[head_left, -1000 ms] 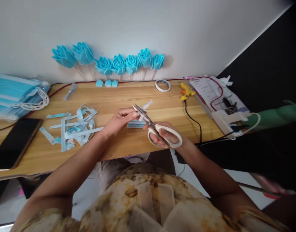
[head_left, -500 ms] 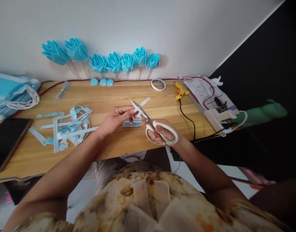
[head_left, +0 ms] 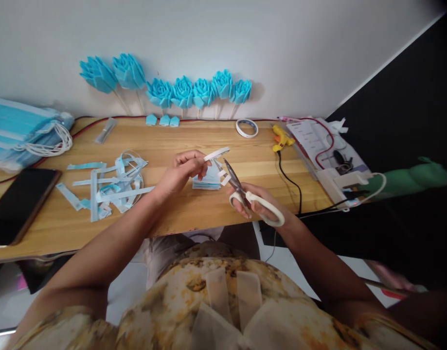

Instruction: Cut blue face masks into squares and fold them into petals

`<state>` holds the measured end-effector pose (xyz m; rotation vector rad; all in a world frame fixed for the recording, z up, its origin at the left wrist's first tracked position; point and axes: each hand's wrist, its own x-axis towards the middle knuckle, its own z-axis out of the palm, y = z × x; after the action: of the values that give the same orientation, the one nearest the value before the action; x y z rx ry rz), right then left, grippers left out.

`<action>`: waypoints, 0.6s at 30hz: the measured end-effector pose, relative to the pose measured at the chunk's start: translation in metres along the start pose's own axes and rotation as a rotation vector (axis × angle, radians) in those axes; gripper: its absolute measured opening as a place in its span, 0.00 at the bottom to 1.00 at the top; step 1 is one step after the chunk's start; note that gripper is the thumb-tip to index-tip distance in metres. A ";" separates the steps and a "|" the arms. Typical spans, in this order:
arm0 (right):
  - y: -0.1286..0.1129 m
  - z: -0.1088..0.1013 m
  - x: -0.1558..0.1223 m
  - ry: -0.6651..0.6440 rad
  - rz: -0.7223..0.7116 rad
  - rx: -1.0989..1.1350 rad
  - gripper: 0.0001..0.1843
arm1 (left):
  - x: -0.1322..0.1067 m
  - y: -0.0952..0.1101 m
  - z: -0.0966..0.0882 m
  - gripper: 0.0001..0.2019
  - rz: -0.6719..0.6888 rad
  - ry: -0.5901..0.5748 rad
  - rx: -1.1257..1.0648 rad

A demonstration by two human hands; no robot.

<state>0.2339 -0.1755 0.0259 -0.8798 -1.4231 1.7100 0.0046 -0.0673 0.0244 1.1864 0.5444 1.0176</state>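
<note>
My left hand (head_left: 181, 171) pinches a thin white strip (head_left: 216, 154) above the wooden table (head_left: 194, 214). My right hand (head_left: 253, 205) grips white-handled scissors (head_left: 245, 192), blades pointing up-left toward the strip's hanging end. Small cut white pieces (head_left: 223, 176) show by the blade tips. Under the hands lies a small stack of folded blue pieces (head_left: 207, 181).
A pile of cut blue and white strips (head_left: 110, 183) lies left, a dark phone (head_left: 17, 206) and a stack of blue face masks (head_left: 22, 133) farther left. Blue fabric roses (head_left: 172, 87) lean on the wall. A tape roll (head_left: 246, 128), yellow glue gun (head_left: 282, 137) and cables sit right.
The scissors have dropped down and to the right, away from the strip. My left hand has lifted the strip slightly, and cut bits now show near the blades.
</note>
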 end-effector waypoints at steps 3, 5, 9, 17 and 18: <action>0.004 -0.001 -0.003 -0.036 -0.025 0.037 0.28 | -0.001 -0.002 -0.001 0.14 0.020 -0.027 -0.019; 0.006 -0.001 -0.003 -0.047 -0.014 0.065 0.27 | -0.001 -0.004 -0.003 0.16 0.012 -0.035 -0.019; 0.008 -0.003 -0.002 -0.078 -0.018 0.088 0.27 | -0.002 -0.005 -0.004 0.19 -0.028 -0.061 0.000; 0.008 -0.003 0.004 -0.091 -0.018 0.113 0.33 | -0.004 -0.005 -0.003 0.26 -0.015 -0.155 0.112; 0.008 -0.002 0.005 -0.094 -0.028 0.122 0.32 | -0.004 -0.004 -0.003 0.26 -0.011 -0.164 0.123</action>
<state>0.2326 -0.1714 0.0171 -0.7188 -1.3692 1.8164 0.0018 -0.0698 0.0190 1.3610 0.4885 0.8777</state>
